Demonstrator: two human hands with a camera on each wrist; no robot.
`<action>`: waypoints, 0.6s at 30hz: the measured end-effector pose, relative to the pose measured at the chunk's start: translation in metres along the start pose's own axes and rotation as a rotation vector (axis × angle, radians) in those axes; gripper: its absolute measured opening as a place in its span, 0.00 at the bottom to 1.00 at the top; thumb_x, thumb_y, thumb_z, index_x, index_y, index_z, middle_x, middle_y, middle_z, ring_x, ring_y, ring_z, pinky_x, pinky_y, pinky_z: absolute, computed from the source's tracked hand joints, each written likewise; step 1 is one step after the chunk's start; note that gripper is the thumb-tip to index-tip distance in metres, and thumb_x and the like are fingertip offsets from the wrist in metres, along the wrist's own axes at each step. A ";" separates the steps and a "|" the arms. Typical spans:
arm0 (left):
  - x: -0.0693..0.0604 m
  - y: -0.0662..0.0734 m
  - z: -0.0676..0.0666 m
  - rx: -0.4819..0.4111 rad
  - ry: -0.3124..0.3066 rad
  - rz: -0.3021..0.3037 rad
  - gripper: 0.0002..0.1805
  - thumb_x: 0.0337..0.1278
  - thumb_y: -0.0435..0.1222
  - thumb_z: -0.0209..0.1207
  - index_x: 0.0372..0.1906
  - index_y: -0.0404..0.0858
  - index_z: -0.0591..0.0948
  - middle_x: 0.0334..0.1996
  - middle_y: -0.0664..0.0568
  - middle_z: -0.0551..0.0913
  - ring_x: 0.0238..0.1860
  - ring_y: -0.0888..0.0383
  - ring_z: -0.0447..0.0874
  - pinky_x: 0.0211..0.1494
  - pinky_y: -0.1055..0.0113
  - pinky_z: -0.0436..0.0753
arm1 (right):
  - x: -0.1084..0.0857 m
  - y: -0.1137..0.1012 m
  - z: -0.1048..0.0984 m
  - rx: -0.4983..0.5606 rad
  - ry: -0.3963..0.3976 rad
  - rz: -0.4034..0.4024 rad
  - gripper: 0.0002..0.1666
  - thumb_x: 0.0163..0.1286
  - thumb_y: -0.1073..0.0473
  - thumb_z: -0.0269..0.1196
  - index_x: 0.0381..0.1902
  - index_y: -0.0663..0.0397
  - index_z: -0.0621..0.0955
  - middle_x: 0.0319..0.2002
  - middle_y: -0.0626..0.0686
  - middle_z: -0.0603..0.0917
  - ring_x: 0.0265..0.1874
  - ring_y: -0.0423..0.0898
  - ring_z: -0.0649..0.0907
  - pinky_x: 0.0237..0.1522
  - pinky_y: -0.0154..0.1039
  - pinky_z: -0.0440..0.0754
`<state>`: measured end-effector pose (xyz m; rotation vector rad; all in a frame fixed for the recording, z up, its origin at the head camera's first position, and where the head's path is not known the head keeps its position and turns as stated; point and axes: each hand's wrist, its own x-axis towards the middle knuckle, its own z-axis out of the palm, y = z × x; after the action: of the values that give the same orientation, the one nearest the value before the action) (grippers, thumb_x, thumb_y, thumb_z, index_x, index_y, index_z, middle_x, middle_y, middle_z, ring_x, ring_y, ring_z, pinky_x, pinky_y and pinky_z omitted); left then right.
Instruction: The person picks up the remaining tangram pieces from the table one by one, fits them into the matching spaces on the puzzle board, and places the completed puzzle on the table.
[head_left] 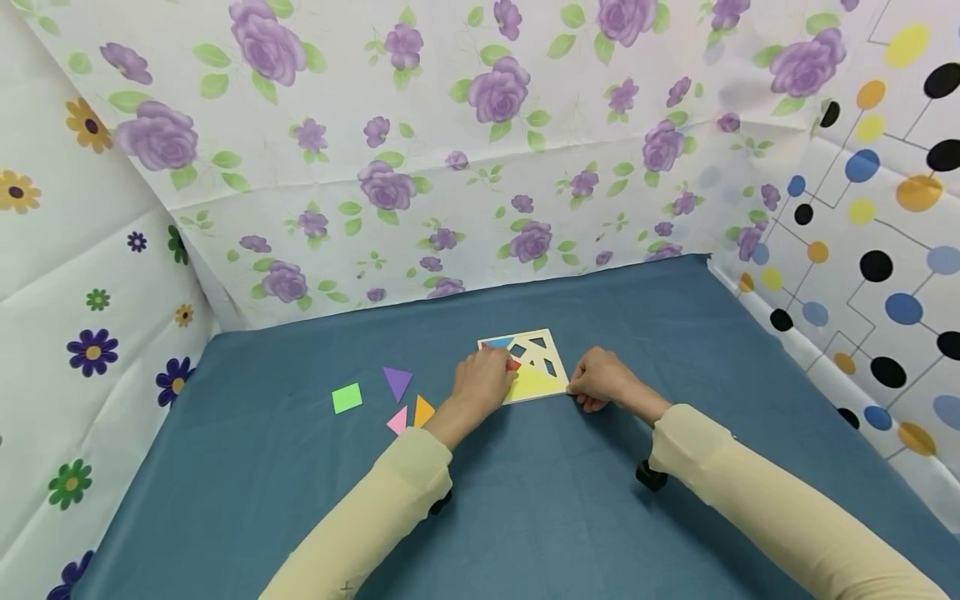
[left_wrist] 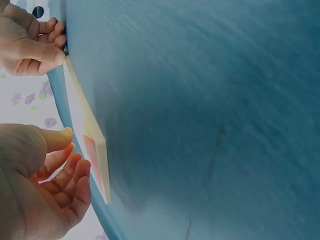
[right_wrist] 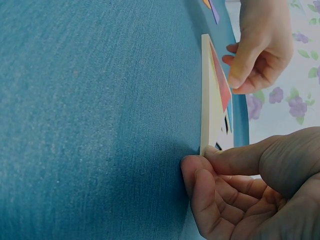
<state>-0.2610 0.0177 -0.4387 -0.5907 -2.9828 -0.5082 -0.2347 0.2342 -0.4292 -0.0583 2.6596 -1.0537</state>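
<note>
A pale wooden tangram board lies on the blue cloth, its recesses partly filled with a yellow piece, a blue piece and a red piece. My left hand is over the board's left part, hiding much of the red piece. In the left wrist view its fingers are loosely bent beside the red piece, with nothing visible between them; whether they touch it I cannot tell. The thumb and forefinger of my right hand pinch the board's near right corner, also visible in the right wrist view.
Left of the board lie a green square, a purple triangle, a pink triangle and an orange triangle, the last close to my left wrist. Patterned sheets rise behind and at both sides of the blue cloth.
</note>
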 end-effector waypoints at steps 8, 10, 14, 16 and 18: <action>-0.011 -0.009 -0.013 -0.015 0.001 0.010 0.06 0.68 0.38 0.65 0.41 0.39 0.88 0.39 0.49 0.85 0.38 0.50 0.83 0.42 0.51 0.84 | 0.001 0.000 0.001 -0.008 0.001 -0.003 0.11 0.70 0.67 0.68 0.26 0.65 0.88 0.19 0.57 0.83 0.16 0.46 0.84 0.22 0.41 0.86; -0.014 -0.011 -0.017 -0.016 0.002 0.013 0.06 0.68 0.38 0.65 0.42 0.39 0.89 0.40 0.48 0.85 0.39 0.49 0.84 0.43 0.51 0.84 | 0.001 0.000 0.001 -0.008 0.001 -0.003 0.11 0.70 0.67 0.68 0.26 0.65 0.88 0.19 0.57 0.83 0.16 0.46 0.85 0.22 0.41 0.86; -0.020 -0.016 -0.024 -0.017 0.003 0.043 0.09 0.66 0.36 0.66 0.48 0.39 0.90 0.41 0.47 0.87 0.43 0.49 0.86 0.48 0.51 0.84 | 0.001 0.000 0.001 -0.008 -0.001 -0.005 0.11 0.70 0.67 0.68 0.26 0.66 0.88 0.19 0.57 0.84 0.16 0.46 0.85 0.22 0.41 0.86; -0.023 -0.019 -0.027 -0.019 -0.003 0.074 0.12 0.66 0.35 0.66 0.51 0.37 0.89 0.42 0.46 0.88 0.44 0.48 0.86 0.51 0.50 0.84 | 0.001 0.000 0.001 -0.005 -0.002 0.000 0.11 0.70 0.67 0.68 0.26 0.66 0.88 0.19 0.57 0.84 0.16 0.46 0.84 0.22 0.40 0.86; -0.025 -0.021 -0.030 -0.025 -0.013 0.101 0.14 0.66 0.35 0.66 0.54 0.35 0.88 0.44 0.44 0.88 0.47 0.47 0.86 0.54 0.49 0.83 | 0.001 0.000 0.001 -0.007 -0.002 0.000 0.11 0.70 0.67 0.68 0.27 0.66 0.88 0.19 0.57 0.84 0.16 0.46 0.84 0.22 0.40 0.86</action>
<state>-0.2458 -0.0200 -0.4195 -0.7450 -2.9435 -0.5365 -0.2356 0.2335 -0.4304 -0.0606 2.6618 -1.0446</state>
